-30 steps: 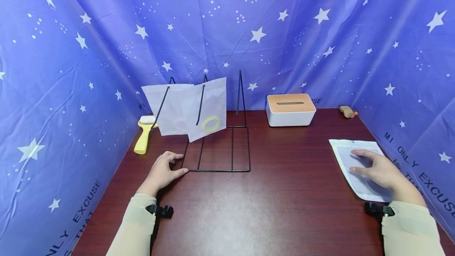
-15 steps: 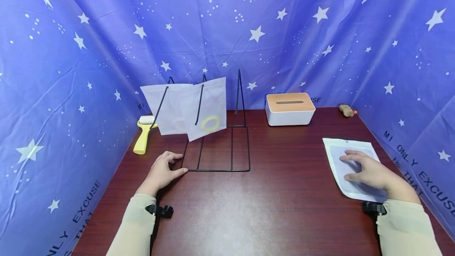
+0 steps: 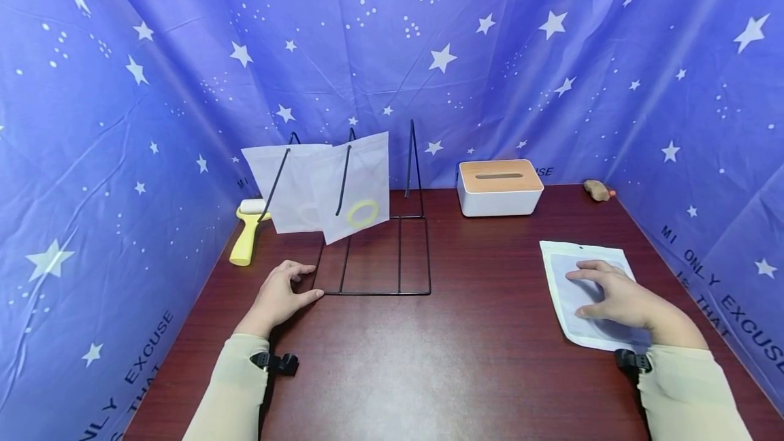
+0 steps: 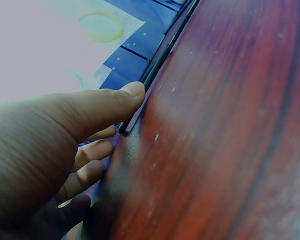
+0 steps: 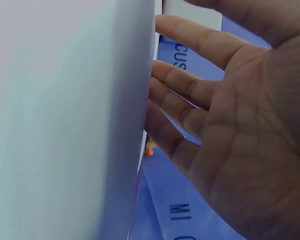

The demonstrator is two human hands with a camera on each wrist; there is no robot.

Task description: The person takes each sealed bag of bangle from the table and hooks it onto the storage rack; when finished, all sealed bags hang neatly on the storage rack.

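Note:
My left hand (image 3: 280, 297) is at the front left corner of a black wire rack (image 3: 400, 257); in the left wrist view its thumb (image 4: 132, 95) lies on the wire and the other fingers bend behind the corner. Two white zip bags (image 3: 361, 175) hang on the rack's left and middle prongs; a yellow ring shows through one. On the right, my right hand (image 3: 618, 297) rests its fingertips on a third white zip bag (image 3: 560, 291) that lies flat on the table. The right wrist view shows those fingers (image 5: 190, 45) relaxed and apart, touching the bag's surface.
A yellow-handled roller (image 3: 246, 240) lies left of the rack. A white tissue box with a wooden lid (image 3: 502, 189) stands at the back, and a small brown object with an orange tip (image 3: 597, 190) at the back right. Star-patterned blue curtains surround the dark red table (image 3: 478, 359).
My right hand has slid the flat zip bag left across the table. The left hand and the rack stay where they were.

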